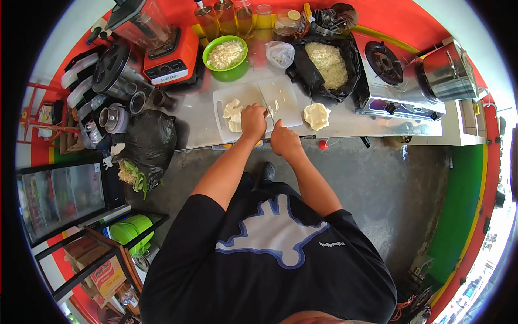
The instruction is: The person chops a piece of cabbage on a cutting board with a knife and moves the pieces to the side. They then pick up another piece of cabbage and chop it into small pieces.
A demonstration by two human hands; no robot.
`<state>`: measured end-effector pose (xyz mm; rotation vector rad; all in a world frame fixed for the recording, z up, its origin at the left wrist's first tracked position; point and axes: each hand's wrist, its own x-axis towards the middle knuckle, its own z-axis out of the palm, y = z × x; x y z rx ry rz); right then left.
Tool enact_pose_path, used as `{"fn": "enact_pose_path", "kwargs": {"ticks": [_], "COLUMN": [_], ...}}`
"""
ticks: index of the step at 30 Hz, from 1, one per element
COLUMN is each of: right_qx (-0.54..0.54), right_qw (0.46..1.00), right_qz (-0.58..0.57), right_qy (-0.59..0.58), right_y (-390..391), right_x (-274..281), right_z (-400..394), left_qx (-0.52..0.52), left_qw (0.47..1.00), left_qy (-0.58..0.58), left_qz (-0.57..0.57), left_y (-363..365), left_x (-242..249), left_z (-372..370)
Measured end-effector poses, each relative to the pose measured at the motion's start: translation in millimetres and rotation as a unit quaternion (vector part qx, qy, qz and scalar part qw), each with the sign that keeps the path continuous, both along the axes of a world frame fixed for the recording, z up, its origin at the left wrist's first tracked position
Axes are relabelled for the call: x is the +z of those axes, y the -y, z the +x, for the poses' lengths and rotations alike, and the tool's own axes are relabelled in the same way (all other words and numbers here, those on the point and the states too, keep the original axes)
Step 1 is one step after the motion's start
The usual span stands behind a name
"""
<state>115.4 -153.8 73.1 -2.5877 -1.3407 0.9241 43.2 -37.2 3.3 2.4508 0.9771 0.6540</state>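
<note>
A white cutting board (290, 110) lies on the steel counter. My right hand (285, 141) is wrapped round the handle of a knife (266, 97), whose blade points away from me across the board. My left hand (254, 123), fingers curled, is just left of the blade; what it holds is hidden beneath it. Pale leafy pieces (233, 114) lie on the board at its left, and small pale shreds (277, 105) lie right of the blade. Beside the board, to the right, sits a pale cut chunk (317, 116) on the counter.
Behind the board stand a green bowl (227, 73) of shreds, a clear plastic bag (280, 54) and a black bag (306, 73) with more shreds. A red blender (171, 63) and black bag (154, 141) are left; a gas stove (396, 100) is right.
</note>
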Motion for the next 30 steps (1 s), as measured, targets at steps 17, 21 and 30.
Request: {"fn": "enact_pose_path", "kwargs": {"ticks": [17,21,30], "right_qx": [-0.021,-0.012,-0.028], "right_qw": [1.000,1.000,0.999], "right_qz": [-0.007,-0.003,-0.018], "right_qy": [-0.007,0.007,-0.001], "right_y": [11,3,3], "right_x": [-13,-11,-21], "right_z": [-10,-8,-22], "left_qx": [0.035,0.022,-0.028], "left_qw": [0.995,0.996,0.997], "left_qy": [0.003,-0.016,-0.052], "left_qz": [-0.097,-0.084,-0.045], "left_y": [5,4,1], "left_x": [12,13,14], "left_z": [-7,-8,-13]}}
